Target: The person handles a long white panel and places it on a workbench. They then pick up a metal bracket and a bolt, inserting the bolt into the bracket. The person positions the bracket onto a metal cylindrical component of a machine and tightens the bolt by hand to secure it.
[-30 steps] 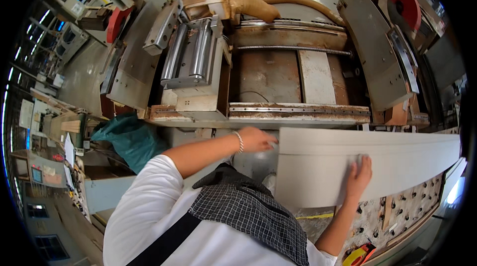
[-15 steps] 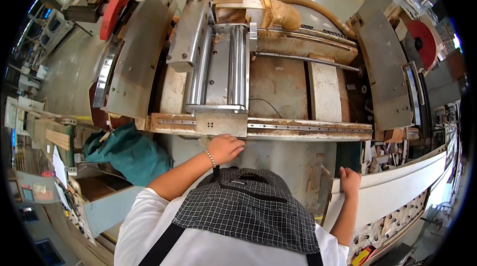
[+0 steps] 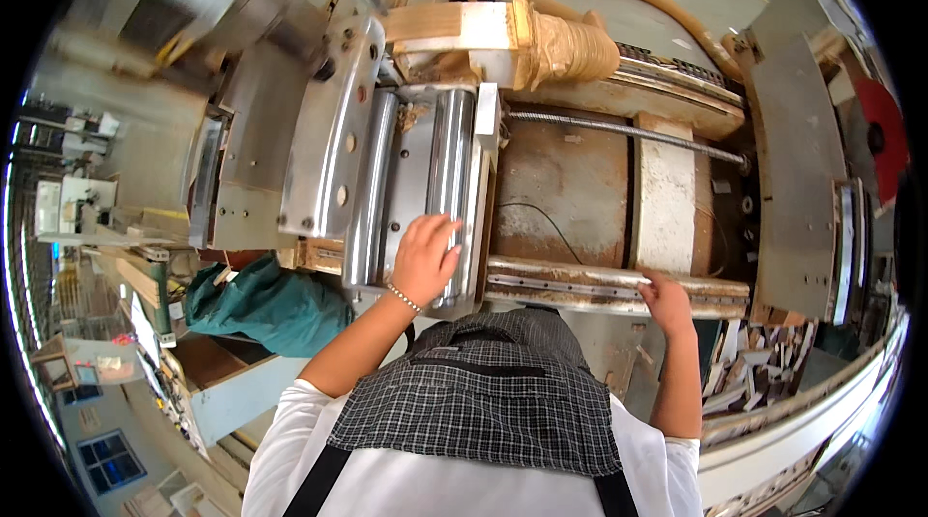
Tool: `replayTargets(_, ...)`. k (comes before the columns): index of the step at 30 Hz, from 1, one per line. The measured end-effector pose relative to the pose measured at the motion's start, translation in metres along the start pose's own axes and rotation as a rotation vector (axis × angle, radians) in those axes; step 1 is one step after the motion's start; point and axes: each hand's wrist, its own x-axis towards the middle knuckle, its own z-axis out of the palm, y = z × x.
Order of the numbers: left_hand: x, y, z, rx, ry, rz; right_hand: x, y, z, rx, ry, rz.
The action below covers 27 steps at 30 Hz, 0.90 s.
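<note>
Over the polished steel roller lies my left hand, fingers stretched out and holding nothing; the fingertips seem to rest on the roller. A second roller runs parallel on its left, with a flat metal plate and some wood chips between them. Farther right, my right hand is at the front guide rail of the machine. Its thumb and fingers are apart, with nothing visible in them. Whether it presses on the rail I cannot tell.
A ribbed tan hose sits behind the rollers, and a threaded rod crosses the bed. Upright metal panels flank the machine. A green cloth sack lies at left; wood offcuts fill a bin at right.
My left hand has moved forward from the machine's front edge onto the roller. My right hand has gone from beside the white panel to the rail. The whole view has shifted.
</note>
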Motion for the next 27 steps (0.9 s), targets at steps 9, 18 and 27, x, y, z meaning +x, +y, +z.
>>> replayTargets(9,0.141,-0.066,0.067,-0.202,-0.053,-0.832,0.178,-0.044,0.014,0.053,-0.153,-0.432)
replayTargets(18,0.184,-0.088,0.064,-0.553,-0.087,-1.108,0.208,-0.184,0.076,0.715,-0.702,-0.642)
replayTargets(27,0.196,-0.093,0.062,-0.521,-0.156,-1.164,0.233,-0.262,0.105,0.65,-0.869,-0.545)
